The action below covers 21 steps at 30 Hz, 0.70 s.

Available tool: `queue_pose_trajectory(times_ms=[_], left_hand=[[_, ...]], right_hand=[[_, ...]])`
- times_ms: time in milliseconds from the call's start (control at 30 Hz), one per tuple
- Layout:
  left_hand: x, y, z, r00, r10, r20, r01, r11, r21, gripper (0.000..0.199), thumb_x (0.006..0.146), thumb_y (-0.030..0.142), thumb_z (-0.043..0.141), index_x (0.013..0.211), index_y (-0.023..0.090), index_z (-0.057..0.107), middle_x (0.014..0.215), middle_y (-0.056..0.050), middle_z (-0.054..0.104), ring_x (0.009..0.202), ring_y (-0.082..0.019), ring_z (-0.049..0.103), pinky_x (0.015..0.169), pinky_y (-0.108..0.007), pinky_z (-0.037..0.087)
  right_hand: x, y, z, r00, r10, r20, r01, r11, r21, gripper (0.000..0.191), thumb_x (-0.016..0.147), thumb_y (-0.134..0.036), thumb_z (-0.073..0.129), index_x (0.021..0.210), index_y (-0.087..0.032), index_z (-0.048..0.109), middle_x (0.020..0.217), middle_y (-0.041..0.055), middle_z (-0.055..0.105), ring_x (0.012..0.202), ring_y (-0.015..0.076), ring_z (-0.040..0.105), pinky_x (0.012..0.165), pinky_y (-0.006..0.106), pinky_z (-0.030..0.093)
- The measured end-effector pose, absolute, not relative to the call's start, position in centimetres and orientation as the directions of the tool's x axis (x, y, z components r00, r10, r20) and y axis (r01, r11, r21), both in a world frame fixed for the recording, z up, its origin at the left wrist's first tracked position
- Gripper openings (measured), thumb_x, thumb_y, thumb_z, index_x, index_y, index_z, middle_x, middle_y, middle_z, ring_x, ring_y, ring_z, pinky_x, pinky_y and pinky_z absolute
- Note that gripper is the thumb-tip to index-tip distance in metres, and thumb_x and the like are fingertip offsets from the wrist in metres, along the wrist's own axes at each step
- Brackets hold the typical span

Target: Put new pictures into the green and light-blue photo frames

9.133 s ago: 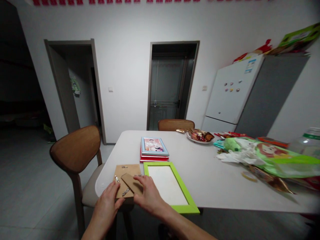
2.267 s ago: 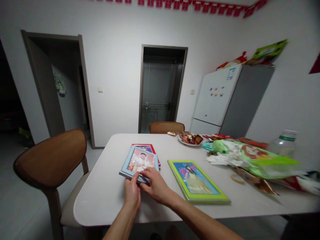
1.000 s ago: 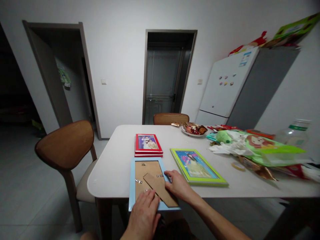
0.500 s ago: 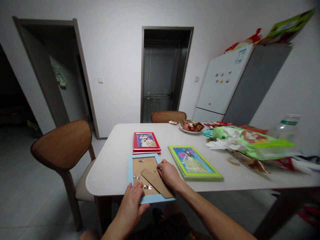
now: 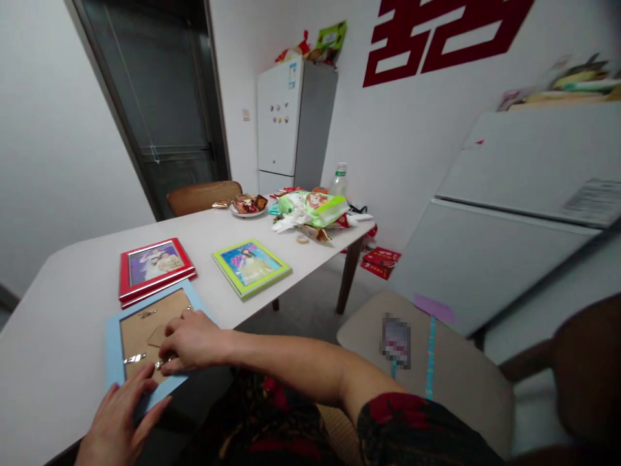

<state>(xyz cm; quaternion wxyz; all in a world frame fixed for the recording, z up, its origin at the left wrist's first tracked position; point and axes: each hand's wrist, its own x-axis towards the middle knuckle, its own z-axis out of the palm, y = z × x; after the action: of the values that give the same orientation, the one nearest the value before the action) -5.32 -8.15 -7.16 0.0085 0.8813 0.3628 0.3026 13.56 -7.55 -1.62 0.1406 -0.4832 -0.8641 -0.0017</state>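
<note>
White table [image 5: 63,291], fingers [image 5: 177,338] on blue frame [image 5: 114,349]

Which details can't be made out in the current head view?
Head view:
- Picture in the blue frame: hidden, back side up.
- Backing stand: partly covered by the right hand.
- Left hand's grip under the frame: hidden by the frame, if any.
- Item on the chair seat: pixelated.
- Print on the far-right label: blurred.

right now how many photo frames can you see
4: two red frames stacked, blue frame face down in front of them, green frame to the right. Others may be hidden.
</note>
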Motion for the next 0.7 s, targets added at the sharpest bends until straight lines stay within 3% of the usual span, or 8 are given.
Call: queue_pose_trajectory(times_ms=[167,400,567,700], left_hand=[[-5.1,-8.7,-6.4,0.557,0.646,0.523,0.652,-0.729,0.206,0.05,0.073,0.062,0.033,0.1,0.023,0.048,0.079,-0.004,0.065,0.077,-0.024,0.062,0.081,-0.042,0.044],[-5.1,-8.3,-6.8,0.548,0.618,0.564,0.64,-0.744,0.194,0.045,0.072,0.062,0.034,0.083,0.023,0.054,0.078,-0.005,0.065,0.074,-0.025,0.062,0.073,-0.042,0.048],[-5.2,-8.9,-6.9,0.538,0.611,0.58,0.638,-0.745,0.194,0.039,0.075,0.056,0.04,0.09,0.022,0.052,0.088,-0.005,0.065,0.081,-0.023,0.061,0.081,-0.043,0.045],[-5.0,-9.7,-6.7,0.52,0.655,0.548,0.659,-0.716,0.23,0.031,0.076,0.04,0.049,0.101,0.021,0.048,0.095,-0.008,0.064,0.089,-0.023,0.059,0.086,-0.048,0.041]], right_hand=[[12.8,-7.8,-2.1,-0.374,0.876,0.305,0.889,0.432,-0.149,0.029,0.073,-0.042,0.042,0.092,-0.03,0.062,0.099,0.0036,0.055,0.09,0.0253,0.046,0.069,0.038,0.039],[10.6,-5.0,-0.7,-0.458,0.856,0.238,0.853,0.499,-0.151,0.03,0.074,-0.043,0.04,0.088,-0.029,0.063,0.093,0.006,0.058,0.088,0.0254,0.048,0.069,0.042,0.04],[8.5,-3.6,-1.4,-0.427,0.863,0.269,0.878,0.467,-0.107,0.027,0.072,-0.036,0.047,0.081,-0.018,0.065,0.083,0.0093,0.061,0.082,0.0246,0.051,0.065,0.034,0.041],[8.0,-3.4,-1.9,-0.352,0.891,0.285,0.899,0.407,-0.163,0.027,0.07,-0.034,0.049,0.08,-0.016,0.065,0.082,0.0094,0.061,0.082,0.022,0.052,0.068,0.031,0.039]])
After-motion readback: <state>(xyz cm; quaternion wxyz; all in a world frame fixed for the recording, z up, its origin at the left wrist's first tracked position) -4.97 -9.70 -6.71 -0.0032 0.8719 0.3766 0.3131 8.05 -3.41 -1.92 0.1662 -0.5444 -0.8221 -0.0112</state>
